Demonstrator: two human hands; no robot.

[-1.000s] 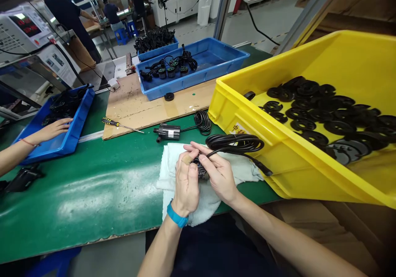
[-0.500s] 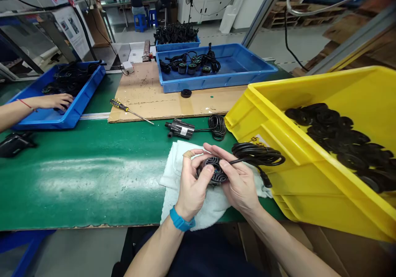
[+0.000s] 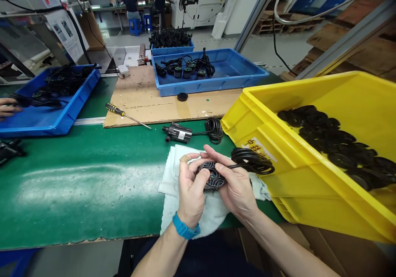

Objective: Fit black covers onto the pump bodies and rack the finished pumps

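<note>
Between both hands I hold a round black pump (image 3: 214,179) with a swirl-patterned slotted face turned up toward me. My left hand (image 3: 192,186) grips its left side, thumb pressed on the face. My right hand (image 3: 236,184) is closed on its right side, thumb near the upper edge. From the pump a black cable runs right into a coiled bundle (image 3: 253,160). Beneath the hands lies a white cloth (image 3: 173,194) on the green table (image 3: 93,186). Just beyond sits a black cylindrical pump (image 3: 177,132) with a white label and its own coiled cable.
A yellow bin (image 3: 262,132) with black round parts stands close on the right. Behind are a blue tray (image 3: 238,81) of corded parts, a black ring (image 3: 182,97) and a screwdriver (image 3: 123,114) on cardboard. At left, a co-worker's hand (image 3: 9,107) is by another blue tray (image 3: 58,124).
The co-worker's hand has drawn left, with black cable now near it over the tray. My hands keep hold of the round pump, its face slightly more toward me. The view has shifted a little.
</note>
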